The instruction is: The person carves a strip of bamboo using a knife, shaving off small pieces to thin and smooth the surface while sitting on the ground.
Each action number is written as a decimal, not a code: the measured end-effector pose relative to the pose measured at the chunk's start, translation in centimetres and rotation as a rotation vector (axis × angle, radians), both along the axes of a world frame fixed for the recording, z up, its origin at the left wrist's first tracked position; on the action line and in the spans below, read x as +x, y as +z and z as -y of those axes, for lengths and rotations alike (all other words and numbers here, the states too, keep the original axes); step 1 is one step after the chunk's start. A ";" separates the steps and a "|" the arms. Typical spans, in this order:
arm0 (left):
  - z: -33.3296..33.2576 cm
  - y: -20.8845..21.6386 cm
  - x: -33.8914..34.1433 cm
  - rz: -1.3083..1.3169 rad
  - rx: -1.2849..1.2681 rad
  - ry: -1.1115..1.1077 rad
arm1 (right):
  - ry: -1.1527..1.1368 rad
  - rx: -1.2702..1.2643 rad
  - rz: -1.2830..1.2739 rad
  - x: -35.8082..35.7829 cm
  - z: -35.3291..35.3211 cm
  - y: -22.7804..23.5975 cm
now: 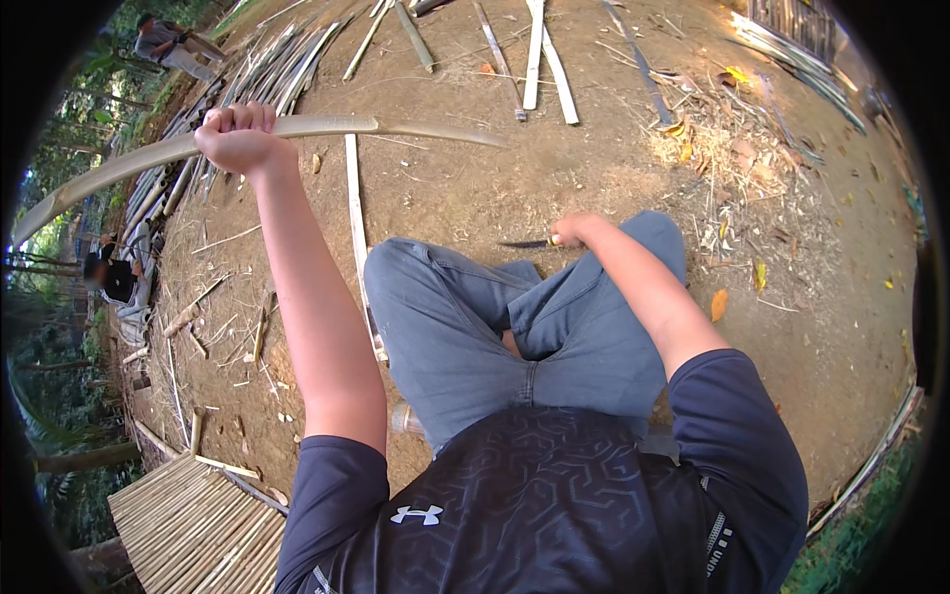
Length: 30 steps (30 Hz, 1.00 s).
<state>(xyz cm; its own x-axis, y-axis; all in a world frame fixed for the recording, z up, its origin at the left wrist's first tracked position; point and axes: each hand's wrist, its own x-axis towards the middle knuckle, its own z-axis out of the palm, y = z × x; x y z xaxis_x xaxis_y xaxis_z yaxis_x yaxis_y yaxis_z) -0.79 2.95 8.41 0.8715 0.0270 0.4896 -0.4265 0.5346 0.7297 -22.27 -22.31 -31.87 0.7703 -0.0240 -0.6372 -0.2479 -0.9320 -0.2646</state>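
Observation:
My left hand [236, 141] is raised at the upper left, its fingers wrapped round a long split bamboo strip [336, 125]. The strip is pale and runs sideways, its left part reaching to the edge of the view and its thin right end tapering off over the dirt. In front of my crossed legs, my right hand [578, 230] is closed on the handle of a knife [524, 244]. The dark blade points left, low and apart from the strip. Beyond my left knee, a narrow pale slat [356, 203] lies on the ground.
Bamboo poles [287, 69] are heaped at the far left, near a standing person [173, 45] and a seated person [119, 277]. Several strips [534, 59] lie ahead. Shavings and leaves [737, 163] litter the right. A bamboo slat panel [193, 525] sits at lower left.

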 end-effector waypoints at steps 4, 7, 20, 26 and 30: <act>-0.2 -0.6 -0.2 -0.025 -0.001 0.007 | -0.001 -0.199 -0.188 0.9 1.0 -2.6; -0.3 -1.1 -0.3 -0.054 0.004 0.030 | -0.369 -0.161 -0.107 1.0 3.0 -3.1; 1.5 -4.0 -0.5 -0.102 0.037 -0.021 | -0.771 -0.158 0.011 -0.9 10.3 -1.8; 3.0 -4.4 -0.7 -0.082 0.050 -0.111 | -0.605 -0.146 -0.160 -0.8 11.2 -4.1; 0.6 -4.6 -0.6 -0.069 0.098 -0.037 | -1.203 -0.183 -0.089 -0.5 10.4 0.9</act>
<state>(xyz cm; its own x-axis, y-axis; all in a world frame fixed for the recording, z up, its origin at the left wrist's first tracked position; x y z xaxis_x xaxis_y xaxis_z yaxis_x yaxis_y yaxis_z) -1.42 2.34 3.77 0.9029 -0.0508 0.4268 -0.3546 0.4734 0.8063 -22.75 -32.73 -30.94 0.1487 -0.7870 -0.5988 -0.9889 -0.1173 -0.0914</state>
